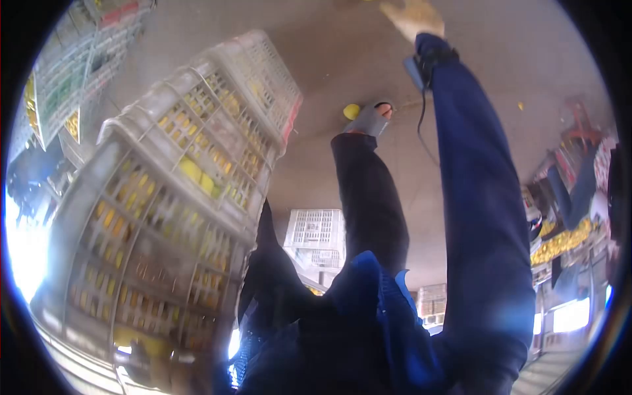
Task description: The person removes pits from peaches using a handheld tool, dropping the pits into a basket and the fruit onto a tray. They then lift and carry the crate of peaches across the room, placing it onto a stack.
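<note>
My right hand [416,18] reaches out at the top edge, slightly blurred, with its fingers stretched out and nothing visible in it. A sliver of something yellow [368,0] shows at the frame's edge, just left of the fingertips and apart from them. My left hand is out of view. At the left stands a stack of white plastic crates [191,79], with yellow fruit showing through the slotted walls. A yellow fruit [351,111] lies on the floor against my shoe [370,122].
More crates [85,66] stand at the upper left. White crates [316,227] appear beyond my legs. At the right are other people [582,178] near a heap of yellow fruit [563,243]. A small yellow piece [521,105] lies on the floor [487,59].
</note>
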The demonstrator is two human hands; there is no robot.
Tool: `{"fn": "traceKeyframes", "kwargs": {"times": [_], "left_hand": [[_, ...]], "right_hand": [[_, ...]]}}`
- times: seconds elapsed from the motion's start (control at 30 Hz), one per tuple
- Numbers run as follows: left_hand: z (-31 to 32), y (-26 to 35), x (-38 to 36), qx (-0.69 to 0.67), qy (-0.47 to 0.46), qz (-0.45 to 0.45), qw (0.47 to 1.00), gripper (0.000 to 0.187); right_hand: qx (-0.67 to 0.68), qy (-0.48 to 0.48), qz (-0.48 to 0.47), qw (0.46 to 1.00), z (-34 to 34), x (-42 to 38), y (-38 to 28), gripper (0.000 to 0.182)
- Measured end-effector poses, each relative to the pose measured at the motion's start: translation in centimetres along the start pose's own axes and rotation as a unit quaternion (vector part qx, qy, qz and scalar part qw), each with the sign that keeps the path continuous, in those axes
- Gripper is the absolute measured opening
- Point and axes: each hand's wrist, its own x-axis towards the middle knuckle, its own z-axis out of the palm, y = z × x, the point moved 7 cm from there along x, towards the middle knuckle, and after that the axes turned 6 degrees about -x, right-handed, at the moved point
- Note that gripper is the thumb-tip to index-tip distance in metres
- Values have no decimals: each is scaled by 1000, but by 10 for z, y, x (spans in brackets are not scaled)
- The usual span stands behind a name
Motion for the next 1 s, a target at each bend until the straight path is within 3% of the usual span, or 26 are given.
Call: {"fn": "traceKeyframes", "kwargs": {"times": [0.03, 0.1, 0.17, 0.3, 0.37, 0.43, 0.53, 0.57, 0.67, 0.83, 0.93, 0.97, 1.0], "left_hand": [[8, -2, 4, -3, -3, -6, 1000, 46], [22, -9, 12, -10, -7, -23, 1000, 46], [31, -16, 17, -17, -12, -42, 999, 45], [41, -28, 27, -31, -11, -61, 998, 44], [44, -30, 26, -38, -5, -66, 997, 43], [42, -29, 24, -43, -3, -69, 997, 42], [38, -26, 24, -45, 4, -58, 997, 42], [37, -24, 22, -43, 9, -51, 998, 41], [39, -19, 21, -38, 24, -25, 999, 40], [43, -11, 14, -50, 28, 16, 998, 39], [42, -8, 11, -63, 38, 34, 997, 38], [42, -8, 11, -68, 43, 39, 996, 38], [41, -7, 10, -75, 48, 42, 995, 38]], "right_hand": [[7, -26, 28, 999, -3, 23, -24, 73], [-53, 40, -76, 995, 40, 75, -42, 77], [-91, -5, -77, 993, 59, 76, -79, 59], [-185, 50, -77, 978, 159, 92, -55, 33], [-133, -17, -50, 990, 165, 59, -59, 34], [-143, -69, -162, 974, 198, 20, -49, 51], [-150, -104, -153, 971, 257, -91, -28, 25], [-147, -175, -136, 964, 267, -122, -28, 24], [-156, -188, -114, 963, 301, -193, -16, 23], [-191, -191, -60, 961, 341, -227, -4, 20], [-207, -287, -139, 925, 329, -224, -20, 26], [-193, -228, -104, 949, 344, -224, -15, 26], [-177, -245, -85, 950, 353, -224, -7, 24]]}}
